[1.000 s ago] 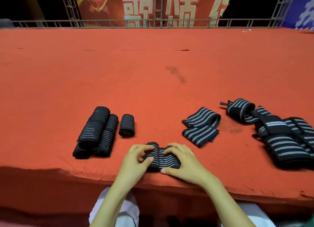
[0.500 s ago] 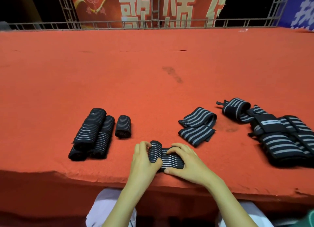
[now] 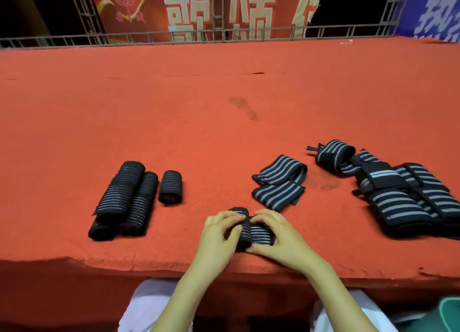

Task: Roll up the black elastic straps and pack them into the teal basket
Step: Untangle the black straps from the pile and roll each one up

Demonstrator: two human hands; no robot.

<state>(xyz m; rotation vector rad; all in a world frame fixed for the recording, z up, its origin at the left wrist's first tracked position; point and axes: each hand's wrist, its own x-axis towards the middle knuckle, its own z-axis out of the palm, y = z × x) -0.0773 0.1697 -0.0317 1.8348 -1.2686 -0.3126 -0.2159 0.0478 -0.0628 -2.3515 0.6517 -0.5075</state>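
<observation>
The partly rolled elastic strap point(image 3: 258, 233), judged soft and springy, is gripped at the coil by left hand point(image 3: 219, 234) and right hand point(image 3: 278, 239).

- Half-rolled strap point(image 3: 251, 232): black with thin grey stripes, at the near edge of the red surface, its roll gripped by the left hand point(image 3: 219, 232) and its flat tail by the right hand point(image 3: 276, 234).
- Long rolls point(image 3: 124, 195): finished, stacked side by side, far left.
- Short roll point(image 3: 170, 187): finished, just beside them.
- Folded strap point(image 3: 280, 181): broad grey stripes, unrolled, right of centre.
- Strap pile point(image 3: 398, 197): unrolled, overlapping, far right.
- Teal basket point(image 3: 450, 314): only a corner shows, lower right, below the surface.
</observation>
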